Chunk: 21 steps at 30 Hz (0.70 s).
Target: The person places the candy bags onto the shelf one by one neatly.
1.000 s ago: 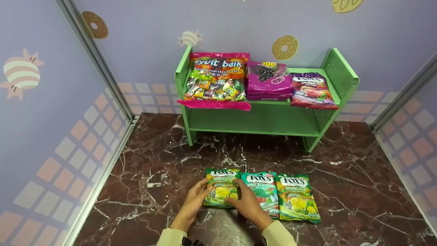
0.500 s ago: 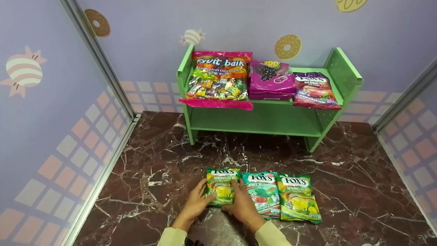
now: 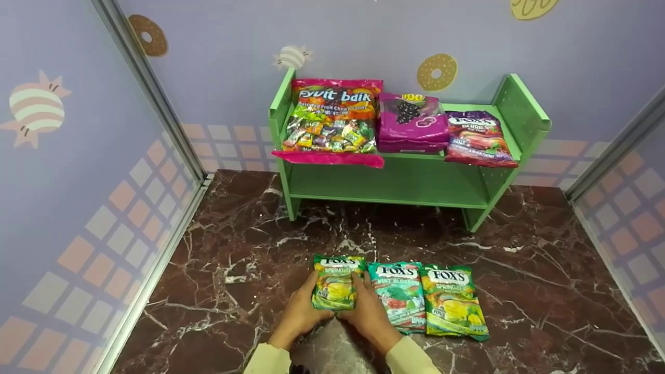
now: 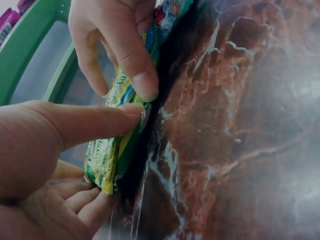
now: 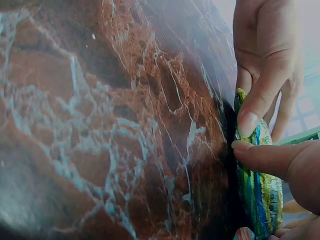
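Note:
A green and yellow Fox's Spring Tea candy bag (image 3: 333, 285) lies on the marble surface between my two hands. My left hand (image 3: 300, 310) grips its left side, and my right hand (image 3: 368, 312) grips its right side. Both thumbs meet at the near edge, as the left wrist view shows with the left thumb (image 4: 100, 122) against the bag's end (image 4: 107, 165). To the right, close to my right hand, lies a teal Mint Blossom bag (image 3: 400, 296). Beyond it is a second Spring Tea bag (image 3: 454, 301).
Behind stands a green two-tier shelf (image 3: 395, 187). On its top are a large Fruit candy bag (image 3: 335, 122), a purple candy pack (image 3: 412, 122) and a Fox's Berries bag (image 3: 480, 139). Patterned walls (image 3: 218, 78) close in the back and sides of the marble surface (image 3: 234, 249).
My left thumb has slid from the bag's front down to its near edge, beside the right thumb. The bag has barely shifted; the other bags stay put.

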Motion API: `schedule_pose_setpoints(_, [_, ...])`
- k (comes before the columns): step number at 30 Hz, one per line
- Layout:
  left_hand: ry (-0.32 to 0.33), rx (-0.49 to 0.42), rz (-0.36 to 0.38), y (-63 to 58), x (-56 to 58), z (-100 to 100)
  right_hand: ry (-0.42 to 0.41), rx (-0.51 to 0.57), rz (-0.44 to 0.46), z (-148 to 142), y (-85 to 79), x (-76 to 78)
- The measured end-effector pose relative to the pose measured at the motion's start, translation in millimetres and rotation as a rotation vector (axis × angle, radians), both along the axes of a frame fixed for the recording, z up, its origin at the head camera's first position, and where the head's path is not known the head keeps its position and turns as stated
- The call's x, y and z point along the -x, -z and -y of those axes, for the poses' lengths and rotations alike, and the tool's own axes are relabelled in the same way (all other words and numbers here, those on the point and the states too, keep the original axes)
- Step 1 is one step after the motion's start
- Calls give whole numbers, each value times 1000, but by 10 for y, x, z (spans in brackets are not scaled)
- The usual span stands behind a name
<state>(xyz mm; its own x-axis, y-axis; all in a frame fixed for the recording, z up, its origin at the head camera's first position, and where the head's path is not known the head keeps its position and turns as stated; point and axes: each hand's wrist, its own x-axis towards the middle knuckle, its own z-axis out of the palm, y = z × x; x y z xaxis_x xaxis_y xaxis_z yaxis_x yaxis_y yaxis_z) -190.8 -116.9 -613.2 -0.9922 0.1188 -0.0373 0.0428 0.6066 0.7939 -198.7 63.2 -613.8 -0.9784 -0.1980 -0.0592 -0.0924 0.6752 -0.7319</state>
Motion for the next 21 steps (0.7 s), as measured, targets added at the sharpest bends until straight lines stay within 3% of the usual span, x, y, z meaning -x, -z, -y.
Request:
schedule_pose_setpoints(9, [11, 13, -7, -17, 6, -30, 12, 35, -66, -6, -5, -12])
schedule_pose_setpoints(21, [20, 4, -56, -54, 24, -58, 48, 44, -50, 35, -42, -8])
